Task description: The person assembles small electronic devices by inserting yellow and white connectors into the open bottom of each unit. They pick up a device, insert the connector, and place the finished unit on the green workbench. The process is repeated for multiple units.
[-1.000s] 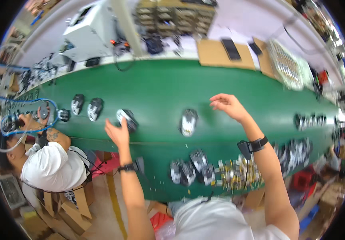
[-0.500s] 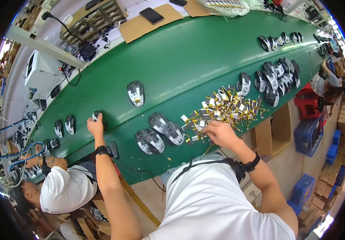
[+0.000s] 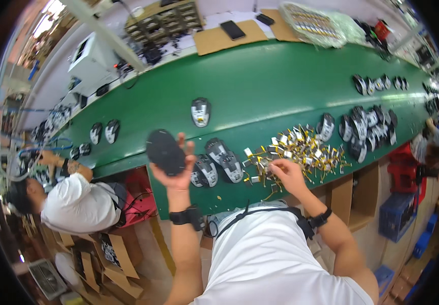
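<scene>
My left hand is raised above the near edge of the bench, palm up, holding a computer mouse whose flat dark face is turned up. My right hand is at the near left side of a heap of small batteries with yellow wires. Its thumb and fingertips are pinched together; what lies between them is too small to make out. Between the hands, open-shelled mice with grey and black insides lie close together. Another such mouse lies farther back on the green surface.
Several more mice crowd the bench right of the heap. A phone rests on cardboard at the back. A person in a white shirt works at the left. Blue crates and an open carton stand at the right.
My left hand has lifted the mouse off the green surface, brought it right and nearer, and turned its dark face up. My right hand stays at the batteries. The whole view has shifted.
</scene>
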